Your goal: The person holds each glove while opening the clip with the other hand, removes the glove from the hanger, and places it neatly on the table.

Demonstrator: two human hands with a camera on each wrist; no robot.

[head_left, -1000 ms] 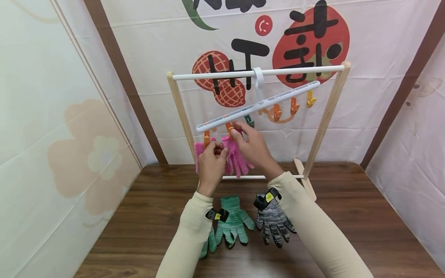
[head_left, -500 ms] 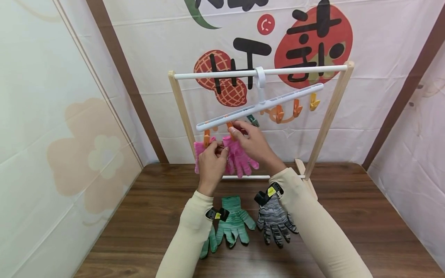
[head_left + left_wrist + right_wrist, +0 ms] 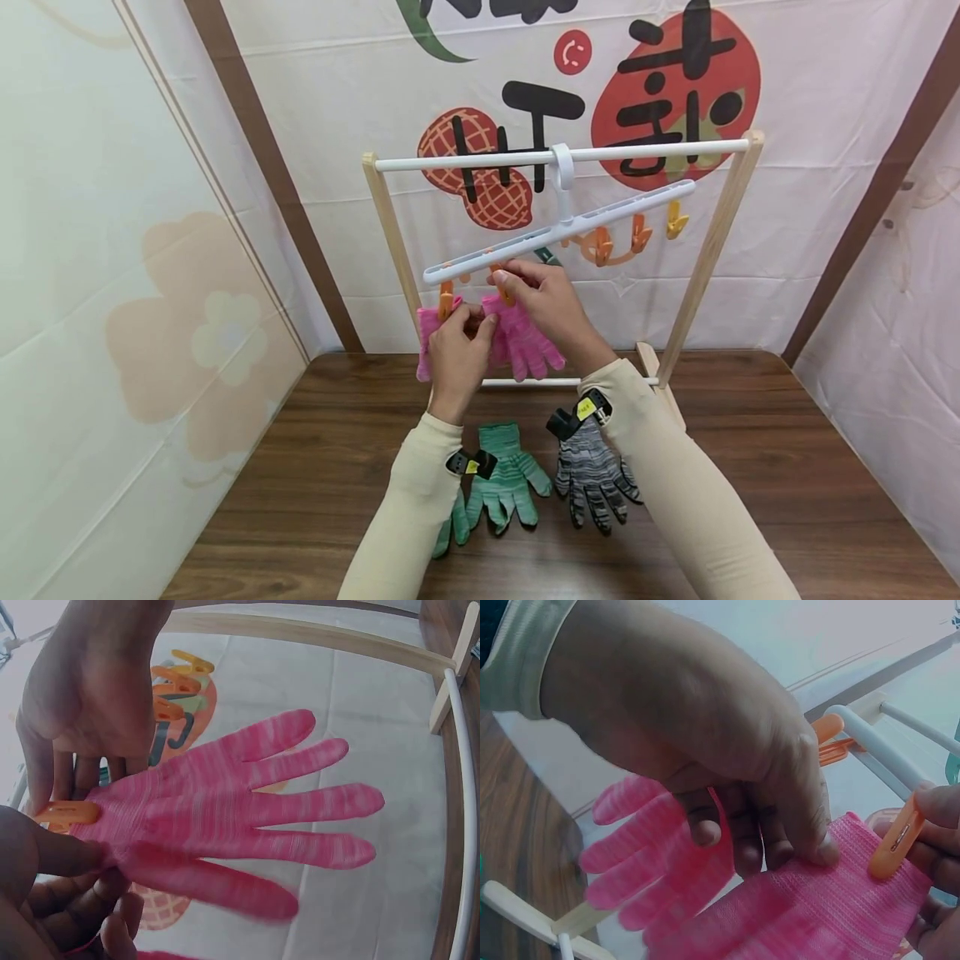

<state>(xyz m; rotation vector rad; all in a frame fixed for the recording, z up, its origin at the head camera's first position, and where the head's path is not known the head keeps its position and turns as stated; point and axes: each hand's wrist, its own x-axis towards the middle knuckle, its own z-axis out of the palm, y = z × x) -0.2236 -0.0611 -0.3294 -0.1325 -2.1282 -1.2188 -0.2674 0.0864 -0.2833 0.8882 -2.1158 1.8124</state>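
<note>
My left hand (image 3: 459, 358) pinches the cuff of a pink striped glove (image 3: 534, 346) between thumb and fingers. My right hand (image 3: 557, 310) pinches an orange clip (image 3: 507, 294) that hangs from the white hanger (image 3: 517, 246). In the left wrist view that clip (image 3: 71, 812) lies over the glove's cuff, and the glove's fingers are spread out. A second pink glove (image 3: 425, 346) hangs from another orange clip (image 3: 446, 302) at the hanger's lowered left end, partly hidden by my left hand. The right wrist view shows both gloves close together.
The tilted hanger hooks over the white rod of a wooden rack (image 3: 382, 208). A green clip (image 3: 546, 255), two orange clips (image 3: 603, 247) and a yellow clip (image 3: 677, 222) hang along it. Green gloves (image 3: 501, 467) and grey-black gloves (image 3: 588, 471) lie on the brown table (image 3: 300, 500).
The glove under my right hand has swung its fingers to the right. The orange clip in my right hand has tilted, and the green clip beside it is pushed more slantwise.
</note>
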